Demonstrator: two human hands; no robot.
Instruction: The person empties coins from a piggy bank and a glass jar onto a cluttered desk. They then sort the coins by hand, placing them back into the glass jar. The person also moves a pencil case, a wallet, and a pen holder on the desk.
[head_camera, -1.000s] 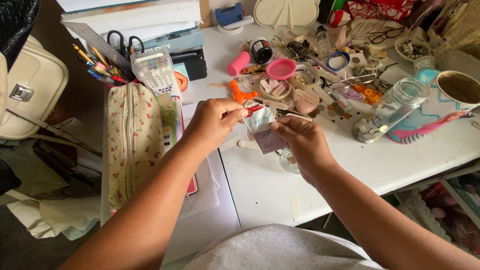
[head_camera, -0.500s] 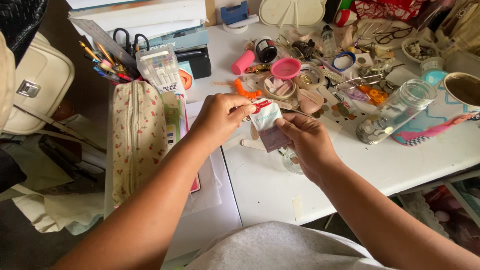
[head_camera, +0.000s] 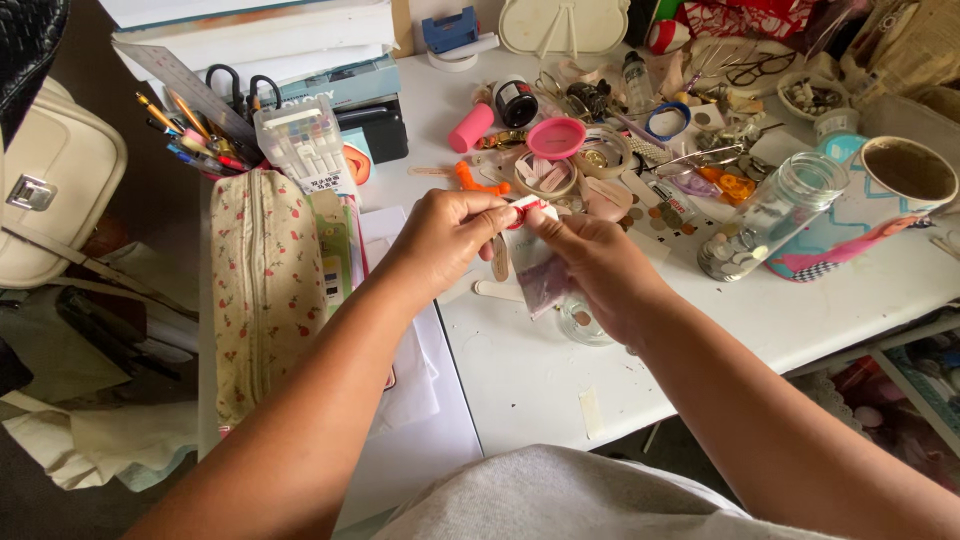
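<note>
left hand (head_camera: 445, 238) and right hand (head_camera: 590, 262) pinched, fingertips meeting, forearms converging

sachet (head_camera: 535, 270) top hidden by fingers (head_camera: 545, 222)

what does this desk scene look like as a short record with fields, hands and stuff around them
left hand: pinches the top edge of a small sachet
right hand: grips the same top edge from the other side
sachet: white with a red top corner, held above the white table
under the hands: small clear glass dish and wooden sticks
left of the hands: floral pencil case
right of the hands: glass jar lying on its side with coins inside, mug
beyond the hands: pink lid, scissors
</note>
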